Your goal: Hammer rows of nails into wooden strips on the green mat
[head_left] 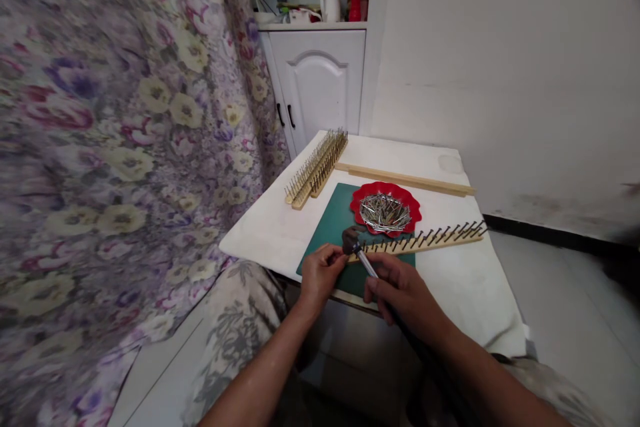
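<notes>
My right hand [400, 287] is wrapped around the handle of a hammer [367, 263]. The dark hammer head sits over the left end of a wooden strip [435, 241], from which a row of nails sticks up. At that same end, my left hand [320, 275] has its thumb and fingers pressed together beside the strip; what lies between them is too small to tell. Under the strip's left part is a green mat [327, 220]. Just behind the strip, a red scalloped dish [356, 203] holds a heap of loose nails [385, 212].
Several nail-studded strips [317, 170] stand at the table's [270, 227] back left. Plain wooden strips [410, 179] lie across the back. A floral curtain [150, 147] hangs on the left, a white cabinet [320, 87] stands behind, and a wall [500, 67] rises at right.
</notes>
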The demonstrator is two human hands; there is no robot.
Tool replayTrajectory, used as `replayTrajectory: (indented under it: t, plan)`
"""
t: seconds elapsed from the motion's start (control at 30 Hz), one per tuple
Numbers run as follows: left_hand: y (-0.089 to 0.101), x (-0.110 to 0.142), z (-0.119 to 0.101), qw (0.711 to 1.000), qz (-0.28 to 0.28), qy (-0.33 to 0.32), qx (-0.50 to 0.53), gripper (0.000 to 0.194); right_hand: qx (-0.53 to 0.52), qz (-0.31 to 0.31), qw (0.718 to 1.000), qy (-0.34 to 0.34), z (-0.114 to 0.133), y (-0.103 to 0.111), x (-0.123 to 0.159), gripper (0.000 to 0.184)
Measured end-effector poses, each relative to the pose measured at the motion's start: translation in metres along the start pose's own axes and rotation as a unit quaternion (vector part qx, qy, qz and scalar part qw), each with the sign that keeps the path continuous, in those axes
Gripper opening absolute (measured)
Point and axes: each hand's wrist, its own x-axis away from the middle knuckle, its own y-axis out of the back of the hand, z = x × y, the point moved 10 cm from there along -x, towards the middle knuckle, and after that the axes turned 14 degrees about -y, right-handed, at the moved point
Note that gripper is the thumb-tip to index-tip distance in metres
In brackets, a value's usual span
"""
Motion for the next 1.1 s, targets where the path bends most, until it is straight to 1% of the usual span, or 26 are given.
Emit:
replayTrajectory:
  t: [0.07, 0.17, 0.4, 0.6, 0.77, 0.83, 0.87, 0.93, 1.0, 1.03, 1.07, 1.1]
  plan:
    - [0.000, 0.001, 0.001, 1.000, 0.003, 0.002, -0.004, 0.013, 0.010, -0.003, 1.000, -0.008, -0.001, 0.000, -0.001, 0.030]
    - [0.000, 0.001, 0.001, 1.000, 0.006, -0.001, 0.000, 0.015, 0.011, -0.008, 1.000, -0.002, -0.002, 0.000, -0.001, 0.029]
    - [0.000, 0.001, 0.001, 1.000, 0.003, 0.004, -0.006, 0.014, 0.014, -0.001, 1.000, -0.001, -0.003, 0.000, -0.001, 0.028]
    - [0.002, 0.000, -0.002, 1.000, -0.003, 0.000, 0.007, 0.014, -0.010, -0.027, 0.999, 0.016, 0.008, 0.009, 0.007, 0.031]
    - [0.001, 0.004, 0.002, 1.000, 0.003, -0.003, 0.020, 0.012, -0.013, -0.044, 0.999, 0.019, 0.006, 0.017, 0.004, 0.033]
    - [0.006, 0.002, -0.001, 1.000, 0.004, -0.004, 0.020, 0.013, -0.014, -0.052, 0.998, 0.020, 0.006, 0.020, 0.003, 0.032]
    - [0.011, -0.001, -0.005, 1.000, 0.002, -0.009, 0.015, 0.013, -0.017, -0.056, 0.998, 0.023, 0.007, 0.021, 0.003, 0.032]
    - [0.025, -0.007, -0.024, 0.999, -0.005, -0.038, -0.003, 0.014, -0.025, -0.063, 0.997, 0.032, 0.011, 0.025, 0.004, 0.032]
    - [0.040, -0.006, -0.055, 0.995, -0.008, -0.097, -0.023, 0.017, -0.031, -0.074, 0.996, 0.043, 0.016, 0.031, 0.004, 0.033]
    - [0.043, 0.001, -0.071, 0.992, 0.003, -0.126, -0.026, 0.019, -0.032, -0.081, 0.995, 0.047, 0.018, 0.035, 0.004, 0.033]
    - [0.042, 0.014, -0.086, 0.989, 0.027, -0.144, -0.024, 0.020, -0.033, -0.090, 0.994, 0.051, 0.020, 0.039, 0.004, 0.033]
    - [0.042, 0.033, -0.098, 0.987, 0.041, -0.157, -0.012, 0.019, -0.035, -0.098, 0.993, 0.054, 0.022, 0.043, 0.004, 0.033]
